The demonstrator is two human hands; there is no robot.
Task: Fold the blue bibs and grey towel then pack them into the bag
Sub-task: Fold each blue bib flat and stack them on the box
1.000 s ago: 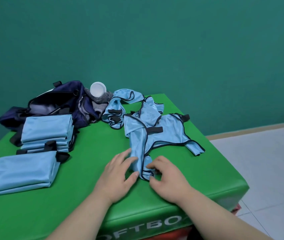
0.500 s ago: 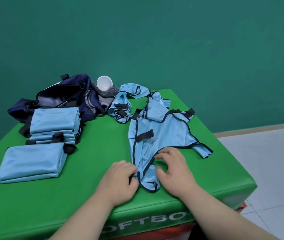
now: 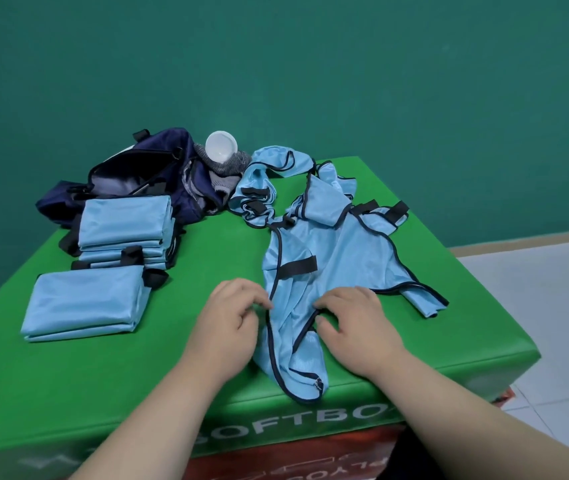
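**Flattening the next bib before the fold**

The left hand (image 3: 227, 327) has its fingers curled at the dark trim on the left edge of the unfolded bib (image 3: 328, 271) and seems to pinch it. The right hand (image 3: 356, 327) holds in the same way the trim of the inner cut-out, just beside. Both hands are low on the near part of the green box (image 3: 68, 375), and the lower tail of this bib hangs a little over the front edge.

In my judgement the step in hand is to spread this bib flat, and the fold itself is not yet begun. To do it well, the hands should draw the two edges apart until the wrinkles in the middle are gone, then bring the hanging tail back onto the top. The black straps are better laid inside the fold. The far end touches the crumpled bib (image 3: 259, 195), so a strong pull could drag that one too.

To the left lies one folded bib (image 3: 85, 303), and behind it a stack of folded bibs (image 3: 123, 230). Further back the bag (image 3: 144, 168) stands open, with the grey towel (image 3: 224, 171) unfolded beside it and a white cup (image 3: 221, 146) on the towel.
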